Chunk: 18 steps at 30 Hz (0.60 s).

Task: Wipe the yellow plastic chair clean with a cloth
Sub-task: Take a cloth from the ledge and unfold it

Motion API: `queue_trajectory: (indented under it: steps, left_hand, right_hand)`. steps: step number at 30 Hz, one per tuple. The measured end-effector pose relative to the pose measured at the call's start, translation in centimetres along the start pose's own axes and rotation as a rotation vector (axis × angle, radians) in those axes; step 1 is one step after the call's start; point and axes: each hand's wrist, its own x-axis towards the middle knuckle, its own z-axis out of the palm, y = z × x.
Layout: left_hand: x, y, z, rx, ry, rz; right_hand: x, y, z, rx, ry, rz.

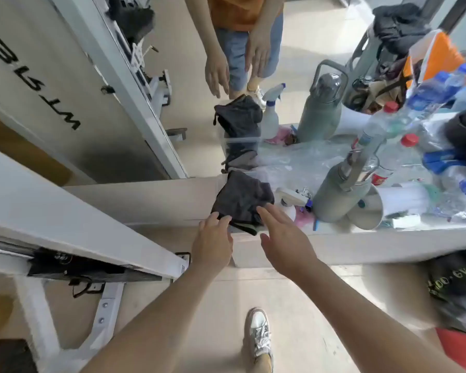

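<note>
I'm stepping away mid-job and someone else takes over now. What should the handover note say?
Left hand: open, fingertips at the near edge of the dark cloth.
Right hand: open, reaching over the cloth, no grip.
Cloth lies crumpled on the ledge by the mirror, beside a spray bottle.
Yellow chair: not in view.
Done: cloth not yet lifted.
Left: grab it, wipe chair.

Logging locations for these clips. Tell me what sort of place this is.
Probably a gym: a wall mirror over a ledge, a white metal machine frame at the left, and a large flask among water bottles on the ledge. A dark bag seems to read GYM.
</note>
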Motion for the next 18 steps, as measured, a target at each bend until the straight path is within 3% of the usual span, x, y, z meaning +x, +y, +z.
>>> queue_trajectory:
  steps: [8, 11, 13, 15, 18]
  left_hand:
    - [6.5, -1.8, 1.8, -0.176, 0.068, -0.144]
    - [7.3, -0.8, 0.5, -0.353, 0.120, -0.163]
    - [7.2, 0.3, -1.9, -0.570, 0.106, -0.265]
    - [6.4, 1.8, -5.0, -0.932, 0.093, -0.397]
    - [3.7, 4.3, -9.7, -1.474, 0.170, -0.552]
  right_hand:
    - [7.2, 2.5, 5.1, -0.228, -0.203, 0.074]
    - [7.7, 3.2, 5.8, -0.299, -0.017, 0.000]
    - [8.1, 3.0, 5.0, -0.206, 0.101, -0.035]
    - [8.1, 2.0, 3.0, -0.008, 0.175, -0.037]
    - [7.3, -0.5, -1.5, 0.598, 0.185, 0.125]
